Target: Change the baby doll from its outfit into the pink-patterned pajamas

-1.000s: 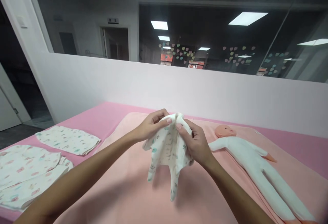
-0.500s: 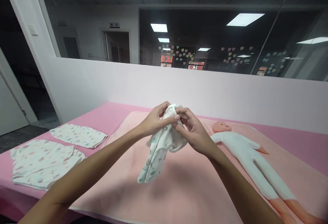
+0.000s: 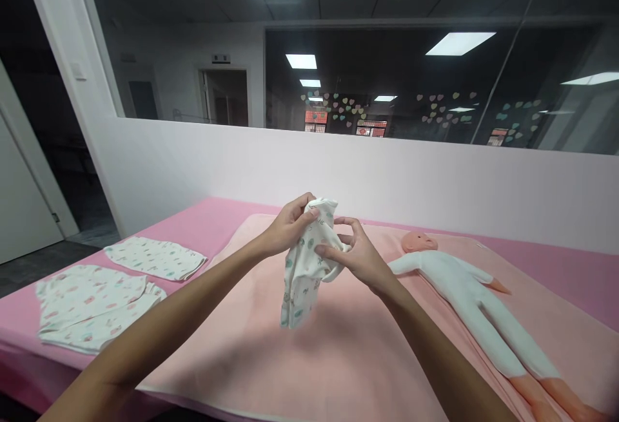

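Observation:
A small white baby garment (image 3: 305, 270) with a pastel print hangs bunched in the air above a peach blanket (image 3: 309, 357). My left hand (image 3: 286, 227) pinches its top edge. My right hand (image 3: 355, 258) grips the cloth a little lower, thumb and fingers curled round a fold. To the right a baby doll (image 3: 476, 303) in a white suit lies on its back on the blanket, its bare head toward the wall.
The pink table (image 3: 203, 219) runs along a low white wall (image 3: 387, 177) with a glass window above. Two folded printed cloths lie at the left, a smaller cloth (image 3: 155, 258) farther back and a larger cloth (image 3: 91, 306) near the table edge. A doorway opens at far left.
The garment went from spread between both hands to bunched and hanging narrow. My right hand slid lower on the cloth. The camera moved back and left a little.

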`<state>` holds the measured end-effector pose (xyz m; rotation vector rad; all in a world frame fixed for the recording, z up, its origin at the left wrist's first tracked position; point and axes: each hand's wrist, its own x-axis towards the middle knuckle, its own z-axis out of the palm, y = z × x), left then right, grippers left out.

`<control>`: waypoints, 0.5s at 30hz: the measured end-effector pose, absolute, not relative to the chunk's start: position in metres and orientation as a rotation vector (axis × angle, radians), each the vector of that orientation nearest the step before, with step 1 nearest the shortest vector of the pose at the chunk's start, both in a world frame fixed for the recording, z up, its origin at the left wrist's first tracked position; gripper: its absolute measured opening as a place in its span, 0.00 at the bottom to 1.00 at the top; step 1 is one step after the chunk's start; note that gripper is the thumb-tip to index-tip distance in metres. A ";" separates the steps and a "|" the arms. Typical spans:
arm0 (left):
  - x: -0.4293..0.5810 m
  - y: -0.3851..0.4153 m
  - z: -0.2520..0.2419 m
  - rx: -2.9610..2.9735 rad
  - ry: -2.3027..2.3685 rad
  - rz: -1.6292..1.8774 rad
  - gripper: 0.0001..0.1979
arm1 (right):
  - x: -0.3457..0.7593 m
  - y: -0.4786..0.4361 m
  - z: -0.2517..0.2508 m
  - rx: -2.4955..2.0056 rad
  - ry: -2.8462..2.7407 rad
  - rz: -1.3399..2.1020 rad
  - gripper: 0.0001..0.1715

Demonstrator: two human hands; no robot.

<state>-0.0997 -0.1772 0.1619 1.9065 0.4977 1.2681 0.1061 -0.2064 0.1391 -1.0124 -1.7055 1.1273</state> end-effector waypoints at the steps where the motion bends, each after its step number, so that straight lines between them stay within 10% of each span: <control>1: -0.100 -0.176 0.162 1.913 0.493 1.275 0.19 | 0.108 -0.201 0.135 -1.021 -1.698 1.153 0.52; 7: -0.096 -0.165 0.174 2.051 0.506 1.279 0.20 | 0.106 -0.172 0.126 -0.893 -1.816 1.199 0.60; 15: -0.107 -0.148 0.182 2.180 0.513 1.263 0.20 | 0.097 -0.149 0.133 -0.716 -1.923 1.442 0.40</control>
